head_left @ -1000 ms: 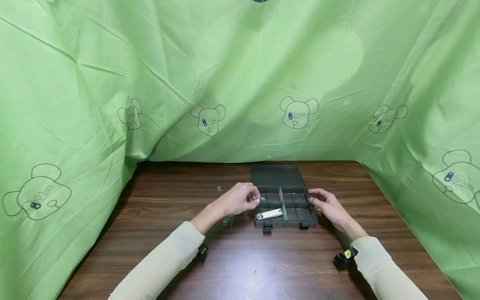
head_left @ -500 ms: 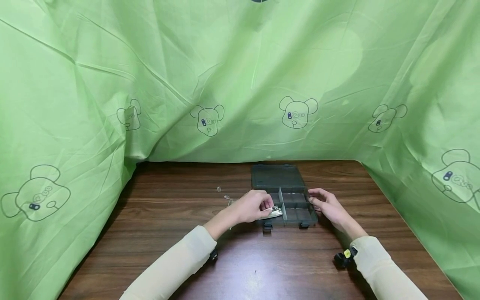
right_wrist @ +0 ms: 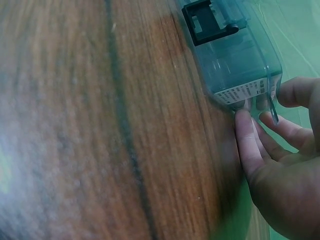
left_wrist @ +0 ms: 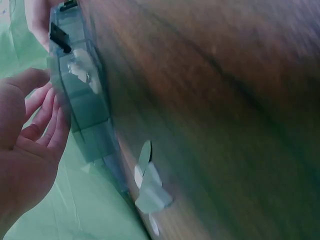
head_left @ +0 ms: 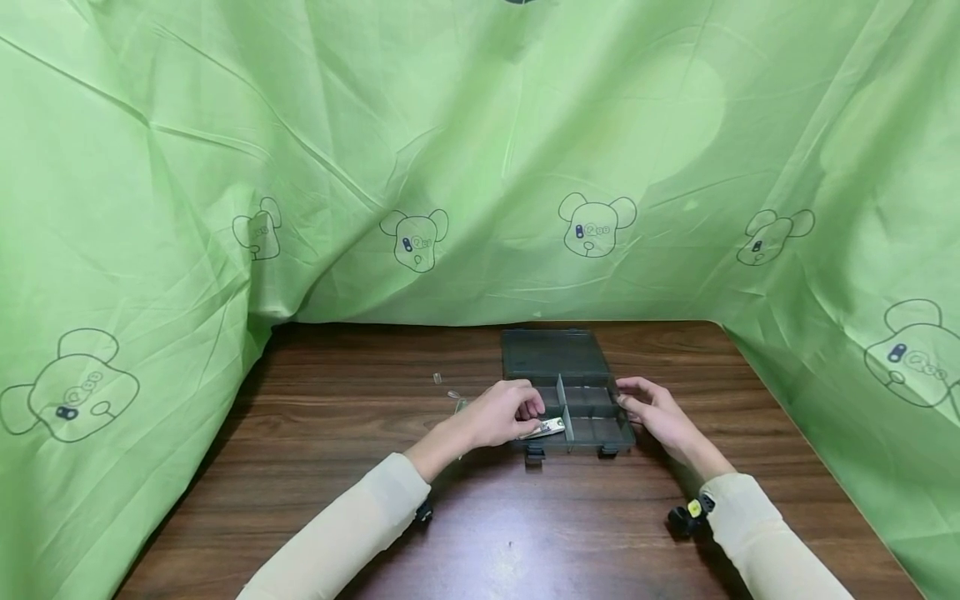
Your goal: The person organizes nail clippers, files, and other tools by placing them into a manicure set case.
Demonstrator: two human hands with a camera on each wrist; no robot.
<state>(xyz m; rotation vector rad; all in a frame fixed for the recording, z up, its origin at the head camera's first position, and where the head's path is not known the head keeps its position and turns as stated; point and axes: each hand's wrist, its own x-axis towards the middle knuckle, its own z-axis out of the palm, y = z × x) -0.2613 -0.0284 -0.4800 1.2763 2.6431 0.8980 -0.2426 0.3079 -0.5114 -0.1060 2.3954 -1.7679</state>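
Observation:
A smoky translucent storage box (head_left: 600,432) stands with its lid (head_left: 555,352) laid back, divided into compartments. Silver nail clippers (head_left: 553,427) lie in its front left compartment, partly hidden by my left hand (head_left: 491,412). Fingers bent, that hand hovers right over them; the left wrist view shows a gap between thumb and fingers with nothing in it. Through the box wall in that view, the clippers (left_wrist: 82,70) look pale and blurred. My right hand (head_left: 663,417) holds the box's right side, thumb (right_wrist: 297,92) at the rim and other fingers (right_wrist: 246,132) against the lower wall.
Small clear plastic pieces (head_left: 438,378) lie on the wooden table (head_left: 360,400) left of the box, some partly behind my left hand. Two black latches (head_left: 535,455) hang at the box front. Green cloth (head_left: 480,167) encloses the back and sides.
My left hand has moved right and toward me, carrying a nail clipper into the front left compartment, and has let it go beside the other one. The right hand has stayed at the box.

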